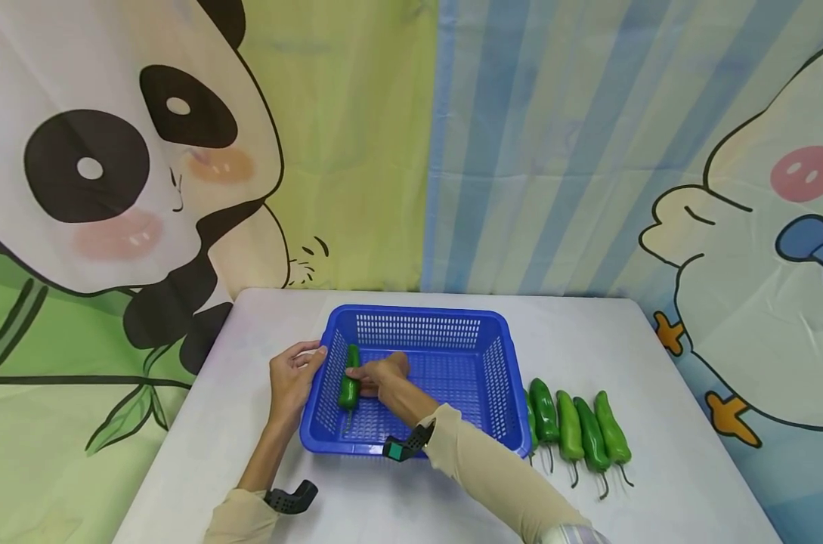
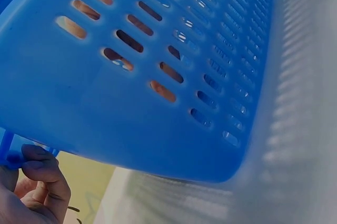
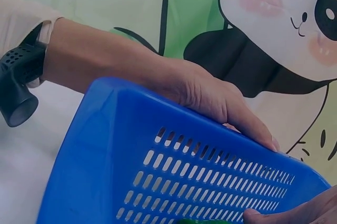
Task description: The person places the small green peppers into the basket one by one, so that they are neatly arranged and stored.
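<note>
A blue plastic basket (image 1: 418, 447) with slotted walls stands on the white table. My left hand (image 1: 294, 381) grips its left rim, thumb on top; in the left wrist view, curled fingers (image 2: 47, 174) are at the rim. Inside the basket, along the left wall, lies a long green pepper (image 1: 348, 394), stem end toward me. My right hand (image 1: 384, 378) reaches over the front rim and holds this pepper, its thumb across the middle. The right wrist view shows only a sliver of the pepper (image 3: 202, 222) beside the right hand (image 3: 300, 214).
Right of the basket, several green peppers (image 1: 570, 427) lie in a row on the white table (image 1: 683, 468), stems toward me. The nearest one is partly hidden by the basket's edge. Behind the table hangs a printed curtain (image 1: 357, 151) with a panda on the left.
</note>
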The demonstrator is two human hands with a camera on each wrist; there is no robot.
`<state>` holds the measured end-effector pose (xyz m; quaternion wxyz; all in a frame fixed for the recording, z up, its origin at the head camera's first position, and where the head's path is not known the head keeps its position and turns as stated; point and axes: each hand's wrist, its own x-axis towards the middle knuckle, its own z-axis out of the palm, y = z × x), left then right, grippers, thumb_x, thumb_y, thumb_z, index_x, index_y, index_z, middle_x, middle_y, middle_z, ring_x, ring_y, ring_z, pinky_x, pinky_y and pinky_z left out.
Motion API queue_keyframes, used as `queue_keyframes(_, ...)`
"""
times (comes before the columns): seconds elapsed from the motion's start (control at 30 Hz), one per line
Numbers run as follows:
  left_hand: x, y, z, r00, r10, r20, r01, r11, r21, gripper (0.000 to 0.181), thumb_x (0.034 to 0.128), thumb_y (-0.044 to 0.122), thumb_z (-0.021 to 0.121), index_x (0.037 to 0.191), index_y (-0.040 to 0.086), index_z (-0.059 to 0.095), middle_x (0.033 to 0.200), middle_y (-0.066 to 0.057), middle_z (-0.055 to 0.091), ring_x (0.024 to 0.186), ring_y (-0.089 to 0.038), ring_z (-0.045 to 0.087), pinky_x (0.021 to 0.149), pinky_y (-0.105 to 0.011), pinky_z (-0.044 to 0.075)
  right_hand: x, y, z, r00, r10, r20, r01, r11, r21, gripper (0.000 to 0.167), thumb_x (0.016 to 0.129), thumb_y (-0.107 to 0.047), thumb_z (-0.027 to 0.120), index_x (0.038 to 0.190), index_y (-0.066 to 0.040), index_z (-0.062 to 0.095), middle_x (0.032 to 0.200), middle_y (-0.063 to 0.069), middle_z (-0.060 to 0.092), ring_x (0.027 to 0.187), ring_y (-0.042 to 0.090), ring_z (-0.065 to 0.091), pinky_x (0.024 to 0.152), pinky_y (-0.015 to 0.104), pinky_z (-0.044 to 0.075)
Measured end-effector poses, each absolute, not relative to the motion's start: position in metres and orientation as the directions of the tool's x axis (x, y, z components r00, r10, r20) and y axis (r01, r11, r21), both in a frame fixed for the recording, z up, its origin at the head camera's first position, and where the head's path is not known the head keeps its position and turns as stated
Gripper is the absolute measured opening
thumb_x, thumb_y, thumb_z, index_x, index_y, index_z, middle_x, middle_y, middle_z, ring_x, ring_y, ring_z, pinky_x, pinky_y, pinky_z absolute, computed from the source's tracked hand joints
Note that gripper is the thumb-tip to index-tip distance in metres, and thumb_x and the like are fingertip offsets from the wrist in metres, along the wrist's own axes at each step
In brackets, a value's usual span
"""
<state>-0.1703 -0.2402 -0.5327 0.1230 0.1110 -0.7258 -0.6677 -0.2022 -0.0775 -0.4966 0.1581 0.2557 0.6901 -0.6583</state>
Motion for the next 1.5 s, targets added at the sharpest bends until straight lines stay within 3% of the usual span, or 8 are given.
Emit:
queue_keyframes(0.27,-0.17,-0.24,-0.533,-0.941,-0.337,0.033,0.001,0.095,0.995,0.031,0.1066,0.02,0.073,0.127,-0.003,0.074,0.085,-0.003,0.081,0.068,-0.008,0.077,0.062,-0.024,0.065,-0.2,-0.076,-0.495,-0.833,0.141,-0.535,0.544,0.033,-0.839,0.058,0.078,0.008,0.094,0.126,0.014,0.062,0.091,0.024,0.082,0.082,0.031,0.084,0.082,0.045,0.07)
queue_keyframes(0.53,-0.17,-0.239,-0.53,-0.942,-0.332,0.04,0.013,0.083,0.996,0.032,0.1064,0.019,0.073,0.126,-0.006,0.073,0.092,-0.019,0.082,0.066,-0.008,0.076,0.061,-0.023,0.064,-0.207,-0.072,-0.503,-0.82,0.152,-0.551,0.568,0.108,-0.816,0.063,0.076,0.002,0.098,0.127,0.013,0.063,0.087,0.021,0.081,0.076,0.027,0.083,0.082,0.044,0.07)
queue_keyframes(0.7,-0.17,-0.238,-0.53,-0.941,-0.337,0.035,0.009,0.08,0.997,0.032,0.1059,0.02,0.074,0.126,-0.005,0.074,0.086,-0.01,0.082,0.065,-0.008,0.076,0.06,-0.023,0.064,-0.208,-0.068,-0.5,-0.824,0.157,-0.544,0.563,0.137,-0.815,0.064,0.076,0.001,0.098,0.128,0.014,0.063,0.086,0.022,0.081,0.077,0.029,0.083,0.079,0.043,0.07)
queue_keyframes(0.9,-0.171,-0.239,-0.531,-0.941,-0.335,0.038,0.01,0.085,0.996,0.03,0.1062,0.019,0.074,0.125,-0.004,0.074,0.084,-0.003,0.081,0.066,-0.008,0.076,0.06,-0.024,0.065,-0.2,-0.065,-0.49,-0.828,0.143,-0.542,0.557,0.097,-0.825,0.063,0.078,0.004,0.096,0.13,0.015,0.061,0.094,0.028,0.081,0.087,0.038,0.084,0.085,0.048,0.069)
queue_keyframes(1.1,-0.17,-0.239,-0.531,-0.944,-0.328,0.042,0.017,0.079,0.997,0.031,0.1063,0.018,0.073,0.126,-0.005,0.073,0.087,-0.009,0.082,0.066,-0.009,0.077,0.061,-0.025,0.065,-0.194,-0.066,-0.486,-0.831,0.113,-0.544,0.552,0.052,-0.832,0.06,0.079,0.008,0.094,0.127,0.018,0.06,0.098,0.032,0.08,0.095,0.043,0.083,0.088,0.051,0.068)
queue_keyframes(1.5,-0.169,-0.238,-0.531,-0.944,-0.327,0.04,0.024,0.053,0.998,0.032,0.1054,0.019,0.075,0.125,-0.006,0.074,0.089,-0.019,0.081,0.064,-0.009,0.075,0.059,-0.023,0.064,-0.202,-0.061,-0.497,-0.85,0.132,-0.509,0.526,0.214,-0.823,0.062,0.075,0.0,0.099,0.123,0.014,0.061,0.087,0.026,0.08,0.087,0.039,0.084,0.08,0.045,0.07)
